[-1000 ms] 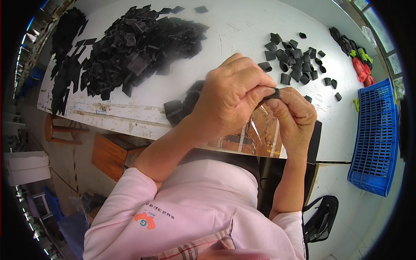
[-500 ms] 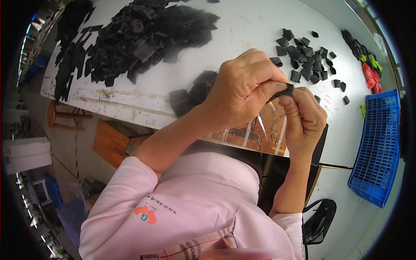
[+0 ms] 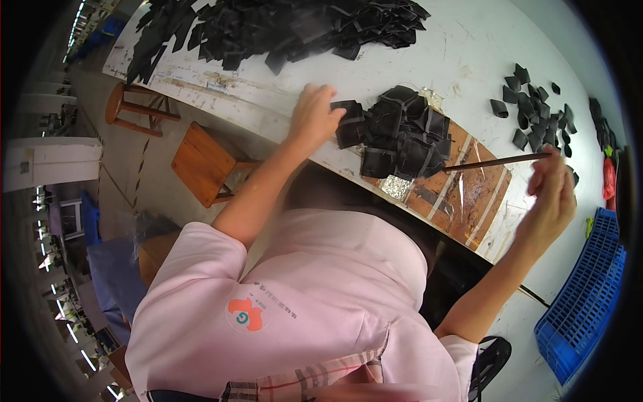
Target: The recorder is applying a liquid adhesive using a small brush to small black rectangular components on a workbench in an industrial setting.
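Black flat pieces, seemingly fabric, lie in a near pile on the white table, partly over a brown board. The left hand is at the pile's left edge, thumb and forefinger parted about the corner of one piece; whether they touch it I cannot tell. The right hand is closed on one end of a thin dark stick, which points left across the board, its far end just beside the pile. Beyond that hand lie loose tubes, some showing open mouths; a bigger heap spreads along the table's far side. The step in hand looks like picking up one piece, with the stick kept ready. As I judge it, the next move calls for a fine pinch that parts a single piece from its neighbours while the stick is held clear.
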The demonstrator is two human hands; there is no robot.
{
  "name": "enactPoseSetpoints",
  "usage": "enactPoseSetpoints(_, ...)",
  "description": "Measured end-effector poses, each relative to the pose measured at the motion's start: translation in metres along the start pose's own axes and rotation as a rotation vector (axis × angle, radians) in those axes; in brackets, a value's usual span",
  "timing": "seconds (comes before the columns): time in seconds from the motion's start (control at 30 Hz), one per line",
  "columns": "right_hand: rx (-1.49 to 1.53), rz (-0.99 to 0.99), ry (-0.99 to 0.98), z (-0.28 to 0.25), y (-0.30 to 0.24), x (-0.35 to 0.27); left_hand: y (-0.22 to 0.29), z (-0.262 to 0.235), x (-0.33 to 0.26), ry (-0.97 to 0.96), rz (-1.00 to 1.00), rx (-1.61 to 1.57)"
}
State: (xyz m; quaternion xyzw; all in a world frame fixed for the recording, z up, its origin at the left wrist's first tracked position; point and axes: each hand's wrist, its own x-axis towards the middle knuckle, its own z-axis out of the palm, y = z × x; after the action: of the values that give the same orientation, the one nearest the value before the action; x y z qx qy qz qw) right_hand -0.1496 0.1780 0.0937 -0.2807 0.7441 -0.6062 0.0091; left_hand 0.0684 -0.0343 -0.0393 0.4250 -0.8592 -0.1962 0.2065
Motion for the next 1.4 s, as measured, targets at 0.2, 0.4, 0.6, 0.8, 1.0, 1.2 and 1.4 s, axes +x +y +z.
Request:
enactPoseSetpoints(0.2, -0.233, -0.017, -0.016, 0.035, -0.014, -0.074, -0.003, -0.016, 0.009, -0.042, -0.021, -0.247)
enactPoseSetpoints(0.4, -0.045, -0.148, -0.263, 0.06, -0.013, -0.08, 0.08, -0.061, 0.012, -0.407, 0.179, -0.713)
enactPoseSetpoints(0.6, 0.795, 0.719, -0.318, 0.056, 0.007, -0.076, 0.125, -0.043, -0.015, -0.63, 0.068, -1.14)
enactPoseSetpoints(0.8, 1.176, 0.938, -0.162, 0.046, 0.012, -0.084, 0.142, -0.026, -0.051, -0.537, -0.176, -1.51)
enactPoseSetpoints(1.0, 1.202, 0.966, -0.101, 0.05, 0.009, -0.084, 0.147, -0.022, -0.053, -0.439, -0.091, -1.317)
enactPoseSetpoints(1.2, 1.195, 1.008, -0.08, 0.052, 0.009, -0.084, 0.148, -0.021, -0.055, -0.327, -0.017, -1.204)
enactPoseSetpoints(1.4, 0.982, 0.846, -0.312, 0.042, 0.022, -0.084, 0.146, -0.026, -0.051, -0.396, -0.03, -1.166)
